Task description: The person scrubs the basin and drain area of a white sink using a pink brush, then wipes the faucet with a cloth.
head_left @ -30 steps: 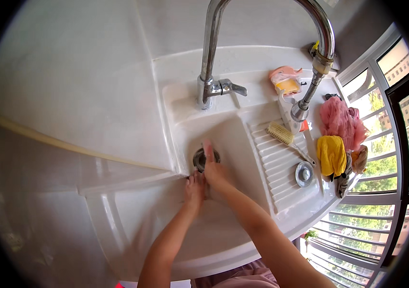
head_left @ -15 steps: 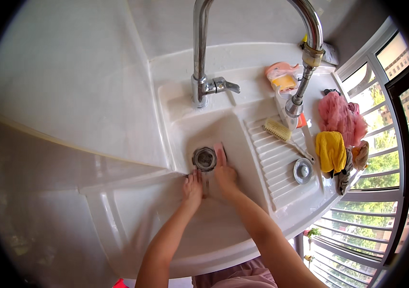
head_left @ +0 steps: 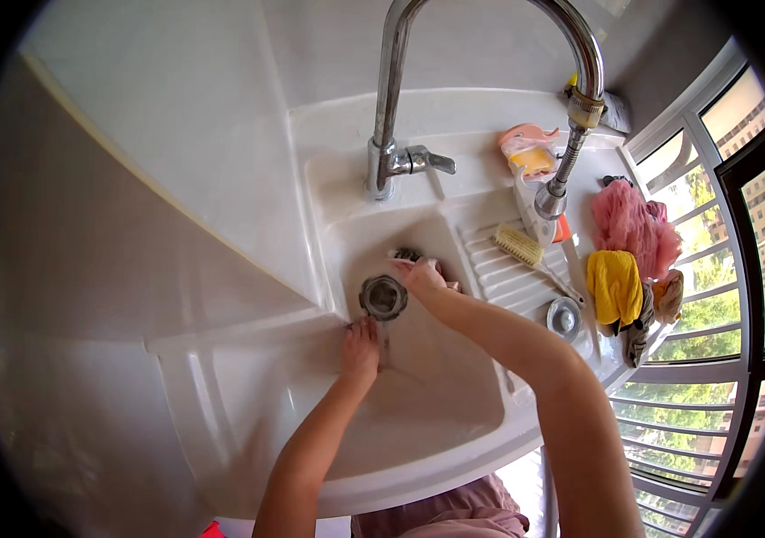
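Observation:
Inside the white basin (head_left: pixel 454 394), my right hand (head_left: pixel 422 276) is closed around a crumpled pale pink cloth (head_left: pixel 448 277). It presses against the right wall, just up and right of the drain. A dark patterned patch shows at the hand's far side; whether it is part of the cloth, I cannot tell. My left hand (head_left: pixel 363 348) lies on the basin bottom, fingers stretched toward the near edge of the round metal drain (head_left: pixel 383 297). Nothing shows in that hand. The drain opening is uncovered and dark inside.
A curved chrome faucet (head_left: pixel 391 99) arches over the sink. On the ribbed washboard to the right lie a yellow-bristled brush (head_left: pixel 519 244) and a round metal drain cover (head_left: pixel 565 318). Beyond sit a soap dish (head_left: pixel 530 154), a pink mesh puff (head_left: pixel 629 224) and a yellow cloth (head_left: pixel 614 287).
My right hand has moved away from me, up along the basin's right wall past the drain, with the pink cloth now bunched. My left hand has barely moved.

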Motion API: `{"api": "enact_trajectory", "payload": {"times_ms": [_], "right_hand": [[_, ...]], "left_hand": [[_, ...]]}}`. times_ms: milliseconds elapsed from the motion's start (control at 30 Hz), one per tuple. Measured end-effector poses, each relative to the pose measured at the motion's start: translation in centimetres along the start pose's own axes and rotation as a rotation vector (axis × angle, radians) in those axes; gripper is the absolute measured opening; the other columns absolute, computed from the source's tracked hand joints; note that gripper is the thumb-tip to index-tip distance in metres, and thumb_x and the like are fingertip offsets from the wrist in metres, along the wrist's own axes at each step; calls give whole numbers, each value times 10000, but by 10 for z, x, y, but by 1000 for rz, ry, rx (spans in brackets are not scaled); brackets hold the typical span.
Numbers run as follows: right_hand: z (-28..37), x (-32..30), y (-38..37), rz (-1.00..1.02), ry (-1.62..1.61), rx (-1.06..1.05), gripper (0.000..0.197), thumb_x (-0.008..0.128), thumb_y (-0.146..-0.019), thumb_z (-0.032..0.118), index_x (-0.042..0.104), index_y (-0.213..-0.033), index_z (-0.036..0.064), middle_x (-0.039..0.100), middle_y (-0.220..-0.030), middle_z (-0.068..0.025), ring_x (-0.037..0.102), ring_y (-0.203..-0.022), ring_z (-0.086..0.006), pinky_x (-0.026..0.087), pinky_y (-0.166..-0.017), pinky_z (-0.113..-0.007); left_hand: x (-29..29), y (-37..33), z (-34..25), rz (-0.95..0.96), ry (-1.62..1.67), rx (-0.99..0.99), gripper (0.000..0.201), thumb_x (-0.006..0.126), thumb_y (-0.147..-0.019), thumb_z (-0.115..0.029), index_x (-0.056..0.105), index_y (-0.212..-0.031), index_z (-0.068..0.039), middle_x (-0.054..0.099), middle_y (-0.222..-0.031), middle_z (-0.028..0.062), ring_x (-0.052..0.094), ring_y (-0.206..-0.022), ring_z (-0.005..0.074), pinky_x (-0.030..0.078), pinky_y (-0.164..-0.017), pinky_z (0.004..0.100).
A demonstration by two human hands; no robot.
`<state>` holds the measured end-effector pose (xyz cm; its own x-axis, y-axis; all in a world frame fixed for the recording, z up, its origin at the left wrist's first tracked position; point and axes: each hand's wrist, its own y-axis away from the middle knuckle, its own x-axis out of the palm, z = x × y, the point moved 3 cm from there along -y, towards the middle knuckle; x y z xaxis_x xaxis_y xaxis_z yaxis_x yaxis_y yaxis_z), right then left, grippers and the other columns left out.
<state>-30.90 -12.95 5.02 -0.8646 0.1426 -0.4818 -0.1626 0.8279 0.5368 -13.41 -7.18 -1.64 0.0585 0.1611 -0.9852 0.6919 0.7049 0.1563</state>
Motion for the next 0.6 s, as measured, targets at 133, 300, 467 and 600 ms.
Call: {"api": "enact_trajectory", "payload": {"times_ms": [133, 300, 467, 600], "right_hand": [[-1, 22, -6, -76, -93, 128, 581, 683, -625, 117, 559, -1187, 38, 524, -745, -79, 506, -589, -173, 272, -414, -288], [-75, -41, 21, -43, -71, -89, 391, 647, -667, 79, 572, -1047, 129, 504, -714, -33, 505, -540, -163, 251, -419, -309], [-41, 25, -7, -171, 22, -51, 445, 658, -663, 73, 524, -1073, 184, 489, -674, 47, 512, -541, -138, 267, -449, -336], [-64, -17, 8, -84, 34, -74, 671, 671, -667, 42, 403, -1269, 171, 558, -694, 38, 566, -593, -143, 353, -505, -329]], "left_hand": [[12, -8, -5, -163, -72, -20, 738, 681, -643, -227, 432, -1284, 40, 491, -1276, 171, 485, -1114, 259, 389, -931, 354], [-5, 3, 3, -191, -77, -88, 420, 518, -803, -93, 524, -1208, 17, 560, -1184, 129, 523, -1024, 226, 392, -868, 342], [4, -7, -10, -180, -40, -70, 466, 529, -800, -106, 502, -1255, -10, 539, -1213, 114, 514, -1025, 219, 359, -901, 344], [-11, -4, -4, -38, -83, -118, 500, 532, -801, -126, 475, -1287, -18, 523, -1240, 123, 512, -1036, 230, 351, -931, 347]]}}
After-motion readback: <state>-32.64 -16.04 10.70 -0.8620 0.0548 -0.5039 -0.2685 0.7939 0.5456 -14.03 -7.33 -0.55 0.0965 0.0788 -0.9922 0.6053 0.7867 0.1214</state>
